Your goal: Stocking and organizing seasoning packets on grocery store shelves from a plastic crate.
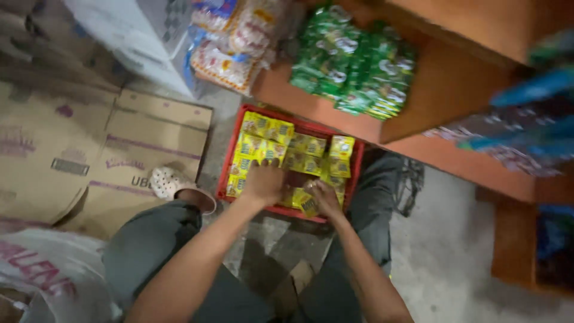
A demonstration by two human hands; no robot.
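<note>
Red crate [228,157] on the floor between the person's knees, filled with yellow packets [263,139]. Left hand [263,182] reaches in palm down, fingers spread flat on packets at the crate's near left; grasp cannot be told. Right hand [321,197], at the crate's near edge, grips one yellow packet [308,205]. Both forearms extended forward.

From where I stand, both hands cover several yellow packets [281,149] near the front edge of the red crate [359,170]. The blue packets [538,113] at the shelf's right edge are smeared and run out of frame, and the white sack [48,269] is cut off bottom left.
</note>
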